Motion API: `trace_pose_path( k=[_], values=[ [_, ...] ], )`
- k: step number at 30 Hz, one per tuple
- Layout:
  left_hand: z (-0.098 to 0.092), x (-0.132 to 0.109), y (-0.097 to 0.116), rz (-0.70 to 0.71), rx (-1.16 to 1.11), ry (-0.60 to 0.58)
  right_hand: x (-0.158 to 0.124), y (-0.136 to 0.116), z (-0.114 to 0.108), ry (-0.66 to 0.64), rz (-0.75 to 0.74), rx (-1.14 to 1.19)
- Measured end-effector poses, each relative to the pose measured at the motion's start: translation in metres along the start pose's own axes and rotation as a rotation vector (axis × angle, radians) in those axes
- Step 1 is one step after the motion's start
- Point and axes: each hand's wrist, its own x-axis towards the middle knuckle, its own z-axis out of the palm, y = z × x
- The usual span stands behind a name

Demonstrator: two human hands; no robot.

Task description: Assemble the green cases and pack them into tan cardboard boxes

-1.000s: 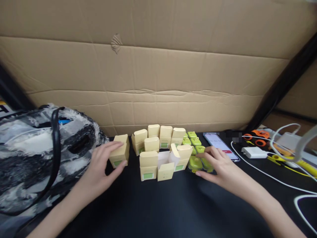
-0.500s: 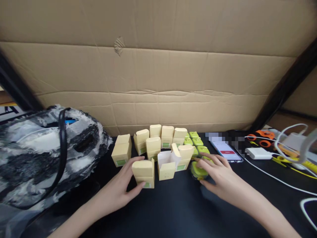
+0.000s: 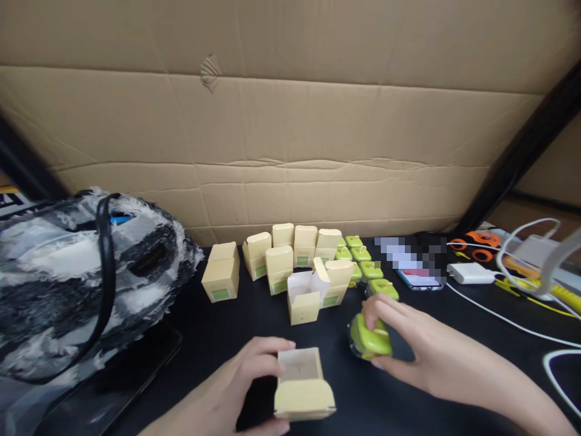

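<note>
My left hand (image 3: 247, 384) grips a small pale-yellow carton (image 3: 305, 393) near the front of the table. Its flap is folded toward me and its white inside shows bare. In my right hand (image 3: 399, 339) is a small clear case with a green lid (image 3: 372, 339), fingers on its top and side. Right behind it stands another green-lidded case (image 3: 384, 289), with several more in rows farther back. An open carton (image 3: 305, 307) with its flap up stands between my hands, farther off. Several other pale-yellow cartons (image 3: 279, 266) stand behind it.
A fluffy black-and-white bag (image 3: 154, 242) with a black strap fills the left side. To the right lie a phone (image 3: 420, 277), a white charger (image 3: 472, 273), orange-handled scissors (image 3: 483, 247) and white cables. A cardboard wall (image 3: 290, 121) closes off the back.
My left hand has brought the carton toward me and to the right, tilting its opening into view. My right hand has drawn one green-lidded case toward me, away from its row.
</note>
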Motion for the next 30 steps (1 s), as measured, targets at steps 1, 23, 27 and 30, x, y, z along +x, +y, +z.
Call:
trace_pose_path(
  k=[1,23,27,30],
  values=[
    [0.008,-0.001,-0.003,0.034,-0.059,0.039,-0.002,-0.004,-0.002,0.016,-0.027,0.069],
    [0.061,-0.006,-0.034,0.223,-0.309,0.323,0.014,-0.043,0.024,0.217,-0.475,0.146],
    [0.052,0.000,-0.023,0.260,-0.279,0.337,0.020,-0.048,0.024,0.092,-0.487,0.043],
    [0.049,0.002,-0.017,0.226,-0.237,0.328,0.022,-0.050,0.025,0.042,-0.484,0.034]
  ],
)
